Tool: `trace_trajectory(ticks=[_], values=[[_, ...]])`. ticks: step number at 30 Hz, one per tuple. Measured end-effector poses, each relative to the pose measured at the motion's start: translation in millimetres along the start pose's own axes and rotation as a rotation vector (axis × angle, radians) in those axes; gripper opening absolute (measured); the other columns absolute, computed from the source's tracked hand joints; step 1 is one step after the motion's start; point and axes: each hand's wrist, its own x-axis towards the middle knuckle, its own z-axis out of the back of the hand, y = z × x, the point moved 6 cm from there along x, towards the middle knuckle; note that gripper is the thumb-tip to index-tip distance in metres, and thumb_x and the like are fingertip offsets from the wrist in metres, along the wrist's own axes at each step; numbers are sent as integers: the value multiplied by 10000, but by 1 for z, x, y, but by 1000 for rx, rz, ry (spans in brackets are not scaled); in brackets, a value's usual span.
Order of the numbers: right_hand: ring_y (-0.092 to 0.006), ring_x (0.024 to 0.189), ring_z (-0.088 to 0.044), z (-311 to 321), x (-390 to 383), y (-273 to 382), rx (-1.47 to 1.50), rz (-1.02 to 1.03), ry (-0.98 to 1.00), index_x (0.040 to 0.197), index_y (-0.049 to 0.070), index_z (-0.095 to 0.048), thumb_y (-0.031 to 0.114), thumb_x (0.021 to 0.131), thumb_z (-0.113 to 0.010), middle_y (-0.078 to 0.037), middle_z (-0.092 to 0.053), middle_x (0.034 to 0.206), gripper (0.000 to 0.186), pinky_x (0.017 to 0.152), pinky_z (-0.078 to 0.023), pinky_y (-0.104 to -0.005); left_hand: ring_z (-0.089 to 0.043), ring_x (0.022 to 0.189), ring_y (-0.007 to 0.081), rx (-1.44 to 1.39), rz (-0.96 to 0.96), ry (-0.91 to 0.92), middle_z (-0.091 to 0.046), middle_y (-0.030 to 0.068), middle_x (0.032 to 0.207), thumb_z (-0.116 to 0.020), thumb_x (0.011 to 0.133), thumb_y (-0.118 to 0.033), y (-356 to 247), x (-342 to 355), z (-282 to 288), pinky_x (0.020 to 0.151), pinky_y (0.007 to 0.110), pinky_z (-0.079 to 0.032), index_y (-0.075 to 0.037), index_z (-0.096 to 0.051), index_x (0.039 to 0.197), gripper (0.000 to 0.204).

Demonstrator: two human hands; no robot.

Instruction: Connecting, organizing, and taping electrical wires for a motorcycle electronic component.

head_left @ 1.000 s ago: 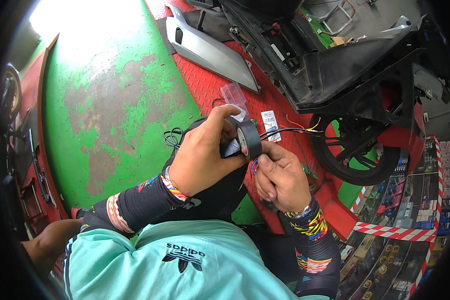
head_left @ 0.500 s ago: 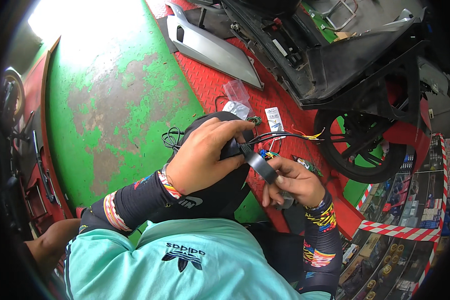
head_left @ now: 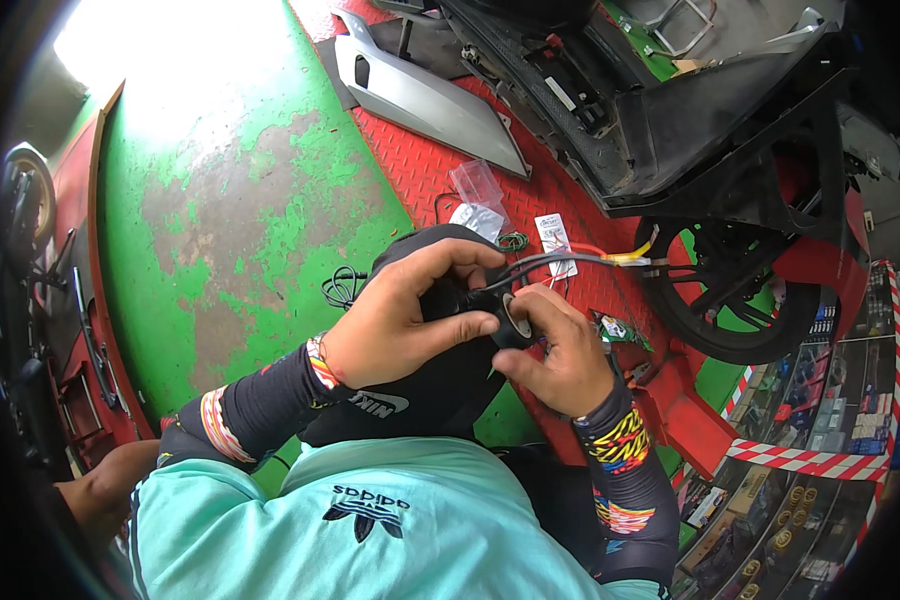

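On the red platform lies one silver panel. The left hand has its grip closed on black cables; the right hand pinches one black tape roll.

I watch through the left of two fisheye cameras on the wearer's head, facing steeply down past the teal shirt along the lower edge. The left hand and right hand sit close, around mid-frame. The lens reaches wide: green floor upper left, a motorbike upper right, both farther off.
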Motion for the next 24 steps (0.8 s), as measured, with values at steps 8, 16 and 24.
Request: trace_trajectory(ticks=[8,16,24], values=[[-359,971,-684,9,3,2,-173,109,-217,1108,18,-651,269,868,-823,-141,-683,1055,387,828,-554,-437,-664,996,138,4,169,-102,-724,73,1036,-758,932,-51,4,5,4,890,309,-527,33,-737,1053,149],[-392,1311,-599,-5,1,-24,97,152,-293,1222,21,-652,95,863,-710,-191,-641,1343,371,1158,-413,-441,-672,865,225,347,-75,-156,-668,104,952,-747,860,-28,-9,5,-8,791,332,-519,-20,-731,1014,155],[-125,824,-666,76,30,-83,678,-322,-135,1146,26,-661,264,1015,-585,-46,-713,892,282,835,-492,-292,-654,837,259,686,-245,-107,-672,42,938,-792,764,-62,-15,4,-23,764,393,-490,-96,-756,967,209]])
